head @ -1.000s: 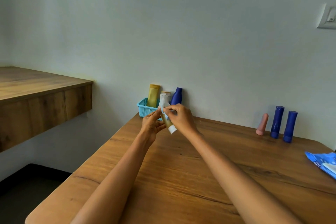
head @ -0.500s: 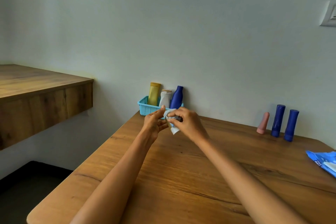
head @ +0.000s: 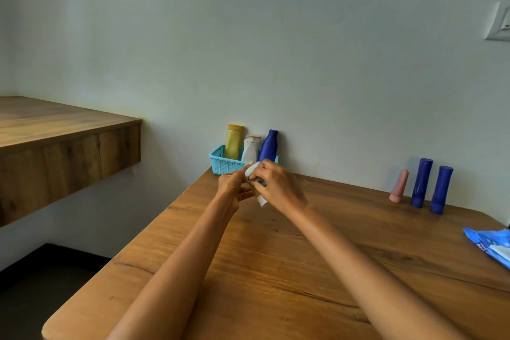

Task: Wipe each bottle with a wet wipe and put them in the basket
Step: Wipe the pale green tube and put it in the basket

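Since half a second ago the wet wipe [head: 252,169] has slid up over the top of the small bottle [head: 260,199], whose white lower end pokes out below the right hand [head: 277,183]. That hand curls its fingers around the wipe and bottle; the left hand [head: 234,183] seems to pinch the bottle's side from the left, though the grip is mostly hidden. Both hands hover above the counter [head: 276,270], just in front of the turquoise basket [head: 225,164]. Inside the basket stand a yellow bottle [head: 234,141], a white bottle [head: 250,148] and a dark blue bottle [head: 269,145]. Well to the right, by the wall, stand a pink tube [head: 399,185] and two blue tubes [head: 432,186]. A blue wipes packet [head: 492,247] lies at the counter's right edge.
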{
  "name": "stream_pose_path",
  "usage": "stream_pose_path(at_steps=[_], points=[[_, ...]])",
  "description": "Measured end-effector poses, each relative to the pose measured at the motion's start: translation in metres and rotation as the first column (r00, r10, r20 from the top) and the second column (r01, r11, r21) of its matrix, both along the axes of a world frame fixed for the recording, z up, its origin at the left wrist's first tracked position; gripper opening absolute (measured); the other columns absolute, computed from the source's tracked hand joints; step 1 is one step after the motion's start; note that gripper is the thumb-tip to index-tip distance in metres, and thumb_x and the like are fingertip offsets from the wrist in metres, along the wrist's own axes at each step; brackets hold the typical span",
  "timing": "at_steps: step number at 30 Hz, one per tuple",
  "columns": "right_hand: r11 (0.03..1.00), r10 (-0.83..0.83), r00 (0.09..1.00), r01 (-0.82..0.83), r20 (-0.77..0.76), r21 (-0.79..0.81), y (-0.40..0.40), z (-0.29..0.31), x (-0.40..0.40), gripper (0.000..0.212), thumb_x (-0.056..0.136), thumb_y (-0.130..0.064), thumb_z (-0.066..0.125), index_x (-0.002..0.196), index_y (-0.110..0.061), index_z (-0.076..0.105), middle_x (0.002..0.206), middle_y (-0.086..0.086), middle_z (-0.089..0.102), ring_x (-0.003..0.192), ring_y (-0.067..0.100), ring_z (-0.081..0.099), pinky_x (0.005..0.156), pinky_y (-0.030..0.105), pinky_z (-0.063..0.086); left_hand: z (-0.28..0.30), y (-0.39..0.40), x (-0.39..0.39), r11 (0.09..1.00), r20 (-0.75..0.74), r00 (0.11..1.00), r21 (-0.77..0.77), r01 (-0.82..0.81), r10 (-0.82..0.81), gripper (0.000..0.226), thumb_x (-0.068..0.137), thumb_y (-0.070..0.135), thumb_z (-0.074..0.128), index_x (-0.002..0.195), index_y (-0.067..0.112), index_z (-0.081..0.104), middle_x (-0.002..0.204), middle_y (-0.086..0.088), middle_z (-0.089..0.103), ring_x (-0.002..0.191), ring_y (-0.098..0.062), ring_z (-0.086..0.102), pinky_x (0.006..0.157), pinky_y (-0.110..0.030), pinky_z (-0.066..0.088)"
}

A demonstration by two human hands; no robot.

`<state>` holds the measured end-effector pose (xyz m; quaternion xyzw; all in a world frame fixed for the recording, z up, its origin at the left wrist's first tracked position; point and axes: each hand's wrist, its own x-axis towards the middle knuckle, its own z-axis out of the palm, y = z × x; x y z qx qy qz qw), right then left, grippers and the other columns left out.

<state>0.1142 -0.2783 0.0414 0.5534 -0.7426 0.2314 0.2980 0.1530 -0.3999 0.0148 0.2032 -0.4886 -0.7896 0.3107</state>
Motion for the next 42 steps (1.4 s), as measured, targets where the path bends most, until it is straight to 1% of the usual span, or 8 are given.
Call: stream_pose_path(at_steps=[6,12,15,18,24,28,36,42], points=[[0.999,0.038,0.983,-0.043,0.181,0.024,0.02,-0.02,-0.008,0.013,0.081,-0.021,0.069,0.091,-0.014,0.07,0.098,0.003,0.063,0.09,0.018,0.061,0.071,0.032,0.053,-0.006,-0.006,0.003,0.998,-0.086,0.995,0.042,-0.037,0.04,0.03,0.078,0.025,0.076,0.097,0.009,0.058,0.084,-0.012,0.071,0.065,-0.022,0.072,0.049,-0.029,0.055],[0.903,0.11,0.841,0.138,0.529,-0.406,0.009,0.009,-0.011,0.012,0.087,-0.026,0.064,0.093,-0.016,0.067,0.094,-0.001,0.068,0.078,0.006,0.059,0.057,0.01,0.045,-0.008,-0.005,0.003,0.979,-0.17,0.966,-0.1,0.18,-0.195,0.025,0.086,0.026,0.065,0.105,0.011,0.061,0.097,-0.01,0.067,0.08,-0.022,0.069,0.068,-0.033,0.057],[0.926,0.09,0.787,0.16,0.61,-0.342,-0.007,0.029,-0.014,0.018,0.088,-0.026,0.062,0.103,-0.017,0.068,0.102,0.003,0.069,0.091,0.015,0.063,0.069,0.023,0.048,-0.003,-0.001,0.005,0.946,-0.249,0.914,-0.137,0.295,-0.321,0.021,0.089,0.023,0.058,0.107,0.015,0.064,0.094,-0.004,0.07,0.085,-0.02,0.069,0.078,-0.036,0.057],[0.976,-0.008,0.8,0.137,0.599,-0.17,-0.018,0.027,-0.01,0.021,0.089,-0.03,0.06,0.105,-0.02,0.069,0.107,0.002,0.069,0.095,0.018,0.062,0.071,0.024,0.046,0.0,-0.001,0.007,0.942,-0.336,0.881,-0.158,0.297,-0.334,0.026,0.085,0.022,0.059,0.11,0.015,0.064,0.095,-0.003,0.071,0.087,-0.019,0.068,0.08,-0.037,0.056],[0.952,-0.056,0.95,0.144,0.308,-0.271,0.002,0.006,-0.006,0.022,0.086,-0.033,0.063,0.1,-0.017,0.07,0.091,0.003,0.067,0.085,0.017,0.056,0.065,0.031,0.048,0.0,-0.001,0.012,0.956,-0.38,0.878,-0.152,0.251,-0.291,0.041,0.082,0.022,0.06,0.122,0.013,0.058,0.1,-0.005,0.072,0.088,-0.019,0.07,0.07,-0.034,0.059],[0.964,-0.07,0.926,0.159,0.372,-0.214,0.022,-0.002,-0.012,0.019,0.083,-0.034,0.066,0.093,-0.019,0.072,0.09,0.001,0.068,0.086,0.014,0.057,0.065,0.034,0.051,0.001,0.0,0.012,0.954,-0.377,0.878,-0.16,0.253,-0.296,0.04,0.085,0.021,0.058,0.124,0.013,0.057,0.112,-0.011,0.066,0.095,-0.022,0.069,0.072,-0.035,0.059],[0.904,0.076,0.679,0.262,0.731,-0.337,0.021,0.031,-0.022,0.019,0.088,-0.028,0.058,0.09,-0.014,0.072,0.088,0.001,0.07,0.079,0.013,0.062,0.067,0.03,0.05,0.005,0.01,0.01,0.923,-0.338,0.867,-0.248,0.293,-0.366,0.037,0.083,0.024,0.058,0.12,0.02,0.058,0.111,-0.006,0.067,0.105,-0.023,0.063,0.084,-0.039,0.055],[0.951,0.158,0.325,0.203,0.933,-0.232,-0.003,0.039,-0.012,0.022,0.09,-0.023,0.054,0.098,-0.009,0.069,0.093,0.008,0.068,0.083,0.02,0.062,0.07,0.033,0.053,0.002,0.003,0.007,0.929,-0.313,0.892,-0.282,0.239,-0.325,0.046,0.07,0.043,0.075,0.112,0.027,0.064,0.105,0.011,0.071,0.12,-0.018,0.05,0.114,-0.05,0.022]])
